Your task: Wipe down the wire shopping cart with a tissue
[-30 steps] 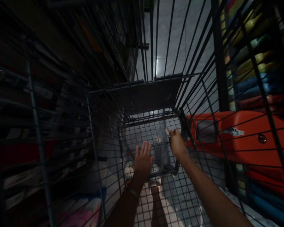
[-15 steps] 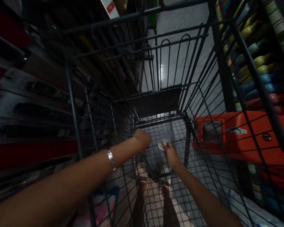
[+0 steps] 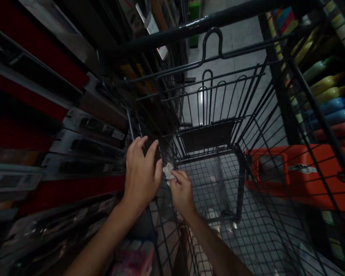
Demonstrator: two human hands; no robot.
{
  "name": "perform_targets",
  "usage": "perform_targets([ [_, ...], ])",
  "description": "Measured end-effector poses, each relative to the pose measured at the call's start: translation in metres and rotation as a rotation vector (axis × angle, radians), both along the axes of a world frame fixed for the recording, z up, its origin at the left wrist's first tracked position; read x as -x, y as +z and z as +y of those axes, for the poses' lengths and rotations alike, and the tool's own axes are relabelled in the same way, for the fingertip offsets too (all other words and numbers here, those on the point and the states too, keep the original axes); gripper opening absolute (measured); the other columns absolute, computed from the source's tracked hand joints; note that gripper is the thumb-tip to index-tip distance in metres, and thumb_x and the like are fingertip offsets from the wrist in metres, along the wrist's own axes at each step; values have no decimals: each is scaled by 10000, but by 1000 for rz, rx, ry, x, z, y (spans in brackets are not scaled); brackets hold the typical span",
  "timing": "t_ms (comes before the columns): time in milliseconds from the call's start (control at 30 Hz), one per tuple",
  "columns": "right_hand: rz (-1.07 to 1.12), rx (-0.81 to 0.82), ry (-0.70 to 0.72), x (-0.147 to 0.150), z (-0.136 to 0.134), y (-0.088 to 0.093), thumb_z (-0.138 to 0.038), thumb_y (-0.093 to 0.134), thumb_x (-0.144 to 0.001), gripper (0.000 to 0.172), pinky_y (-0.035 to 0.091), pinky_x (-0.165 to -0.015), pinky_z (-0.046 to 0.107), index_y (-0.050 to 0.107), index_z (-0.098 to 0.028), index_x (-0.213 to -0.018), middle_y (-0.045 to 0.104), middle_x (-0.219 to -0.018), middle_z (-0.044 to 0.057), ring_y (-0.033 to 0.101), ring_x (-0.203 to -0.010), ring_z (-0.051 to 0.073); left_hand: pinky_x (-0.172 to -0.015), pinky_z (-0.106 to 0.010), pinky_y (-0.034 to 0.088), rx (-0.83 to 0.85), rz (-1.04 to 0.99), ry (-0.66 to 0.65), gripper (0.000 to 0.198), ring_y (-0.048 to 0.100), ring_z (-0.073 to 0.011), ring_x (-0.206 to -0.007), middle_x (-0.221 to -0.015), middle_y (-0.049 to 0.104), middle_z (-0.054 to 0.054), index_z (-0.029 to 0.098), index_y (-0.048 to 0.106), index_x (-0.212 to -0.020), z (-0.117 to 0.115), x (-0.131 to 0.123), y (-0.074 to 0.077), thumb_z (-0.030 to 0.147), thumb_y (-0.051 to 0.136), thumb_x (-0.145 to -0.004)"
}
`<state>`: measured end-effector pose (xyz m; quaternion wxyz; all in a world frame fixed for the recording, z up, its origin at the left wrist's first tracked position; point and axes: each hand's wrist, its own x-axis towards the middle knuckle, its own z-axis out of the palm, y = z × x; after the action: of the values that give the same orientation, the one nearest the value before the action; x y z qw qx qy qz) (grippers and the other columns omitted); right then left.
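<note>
My left hand (image 3: 140, 172) is raised at the left side of the dark wire shopping cart (image 3: 240, 191), its fingers spread and nothing in the palm. Just to its right, my right hand (image 3: 183, 193) pinches a crumpled white tissue (image 3: 168, 171) between thumb and fingers. The tissue lies close to the left thumb; whether they touch, I cannot tell. Both hands are over the cart's left wire wall and basket. Through the mesh I see the floor and part of a shoe.
Packaged goods hang on a red-backed shelf (image 3: 74, 197) at left. An orange plastic piece (image 3: 301, 174) stands beyond the cart's right wall, below stacked colourful bags (image 3: 330, 92). A thick dark bar (image 3: 195, 27) crosses the far end. Pink packaging (image 3: 132, 258) is at the lower left.
My left hand has turned, spread its fingers and come up at the left rail. My right hand has moved left with the tissue. The view has shifted left.
</note>
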<state>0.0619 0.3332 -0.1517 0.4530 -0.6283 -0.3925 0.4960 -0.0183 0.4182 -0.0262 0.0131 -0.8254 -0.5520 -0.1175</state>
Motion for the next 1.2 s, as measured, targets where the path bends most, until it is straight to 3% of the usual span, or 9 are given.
perform_targets([
  [100,35,-4,-28,22,16,4,-89,467,-832,343,519,-737,233,721,-176,-1044,637,-971,55,629,-871,136,-1105,-592,343,-20,-100,125,456,343,-358,-1368,-1421,359,-215,132,495,-1320,-7,6,-9,166,492,-865],
  [233,4,89,-59,20,15,-21,-56,508,-812,283,509,-853,299,743,-178,-910,644,-925,54,623,-898,162,-1135,-536,336,3,-280,221,513,378,-274,-1356,-1383,404,-140,222,485,-1332,-10,4,-12,67,398,-852],
  [333,-5,209,-87,8,4,-43,-171,601,-873,100,525,-836,350,700,-160,-876,657,-904,38,630,-861,165,-1101,-452,402,-19,-419,360,540,441,-242,-1295,-1319,435,-150,185,409,-1399,-14,3,-12,110,423,-865],
  [433,16,302,-127,3,-1,-51,-344,616,-922,231,548,-820,382,634,-152,-1049,658,-1054,45,642,-914,170,-1045,-395,454,-1,-492,426,491,524,-210,-1204,-1229,513,-126,196,420,-1388,-17,3,-14,175,436,-898],
  [567,117,321,-137,13,16,-33,-348,637,-901,229,557,-720,320,651,-141,-997,681,-933,30,652,-797,143,-976,-332,486,96,-592,454,452,605,-167,-1089,-1143,605,-93,229,395,-1407,-19,3,-19,253,382,-955],
  [733,270,258,-165,25,47,17,-317,646,-732,268,425,-438,215,722,-115,-892,624,-548,-26,539,-462,110,-909,-355,502,39,-632,534,445,586,-196,-1010,-1042,551,-95,171,499,-1342,-19,6,-26,360,393,-953],
  [933,313,83,-228,29,72,65,-324,619,-690,286,435,-495,212,752,-144,-868,634,-637,-11,519,-534,100,-844,-356,511,10,-657,525,443,568,-196,-918,-962,517,-83,129,561,-1275,-17,7,-28,363,358,-958],
  [1067,287,-20,-237,34,92,65,-276,610,-698,235,456,-585,221,768,-190,-850,639,-784,9,546,-655,111,-840,-347,509,-10,-637,527,398,571,-189,-920,-972,522,-73,172,574,-1259,-17,6,-27,335,375,-955],
  [1200,261,-4,-236,36,101,37,-223,584,-701,200,453,-605,225,765,-194,-780,618,-767,10,551,-678,119,-837,-335,509,-35,-597,533,388,578,-186,-929,-975,536,-74,173,583,-1250,-19,5,-26,339,388,-958],
])
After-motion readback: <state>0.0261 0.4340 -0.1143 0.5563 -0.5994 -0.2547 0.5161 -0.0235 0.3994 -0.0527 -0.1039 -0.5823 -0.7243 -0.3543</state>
